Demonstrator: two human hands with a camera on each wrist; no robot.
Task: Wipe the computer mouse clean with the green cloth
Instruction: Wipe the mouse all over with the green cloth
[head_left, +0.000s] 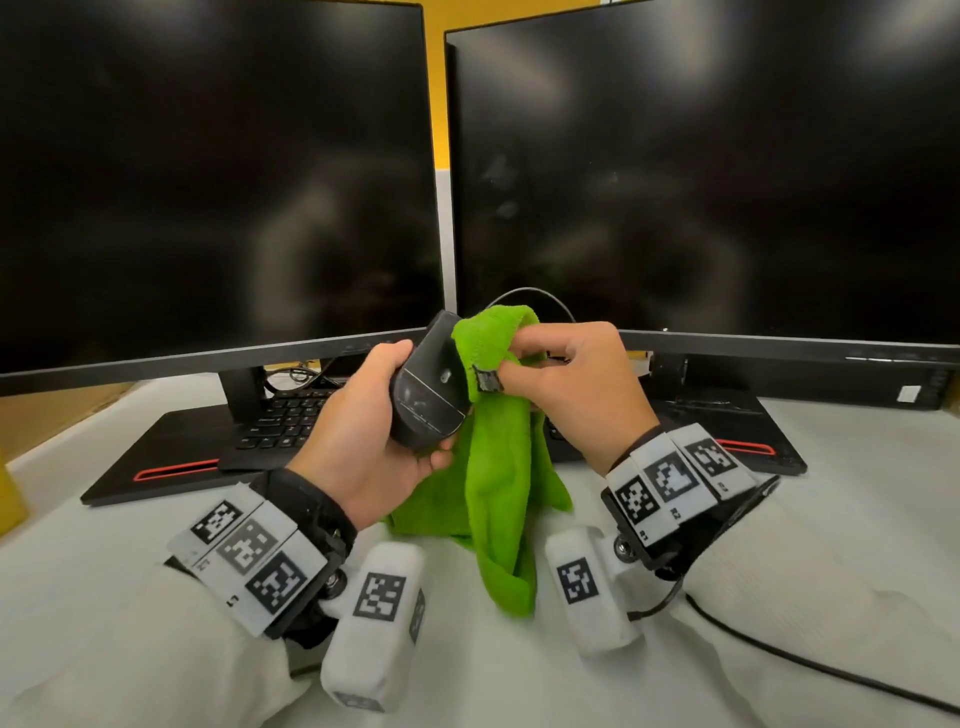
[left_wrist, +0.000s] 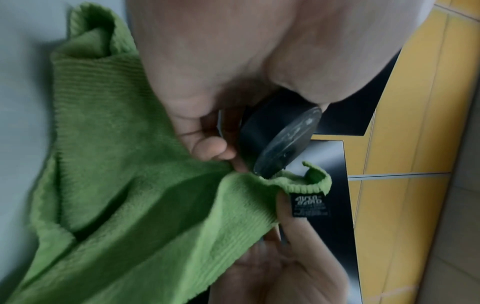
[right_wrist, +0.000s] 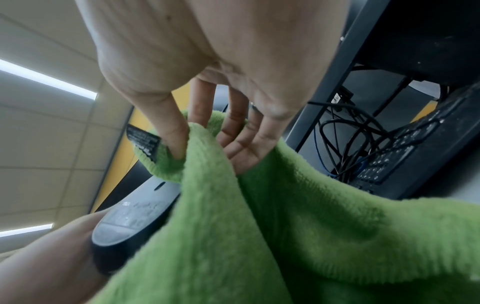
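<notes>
The left hand (head_left: 374, 441) is holding the computer mouse (head_left: 430, 383) up off the table, fingers and thumb curled around its body, with the flat grey underside turned toward the person and its front end tilting up toward the monitors. The right hand (head_left: 576, 384) is pinching the upper edge of the green cloth (head_left: 493, 483) just beside the mouse, its thumb and fingers gathering a fold near the small black label (head_left: 488, 381); in the right wrist view that gathered edge is lying against the side of the mouse's underside. The rest of the cloth is hanging down between the two wrists, its lower end trailing to the white table (head_left: 831, 519). Both wrists are wearing black bands carrying white blocks printed with square black-and-white markers. Behind the hands, two dark monitors (head_left: 218, 182) are standing side by side, filling most of the view, with a black keyboard (head_left: 283, 415) sitting under the left one. A black cable (head_left: 540, 293) is arching up behind the cloth, and a second cable is running across the table from the right wrist.
</notes>
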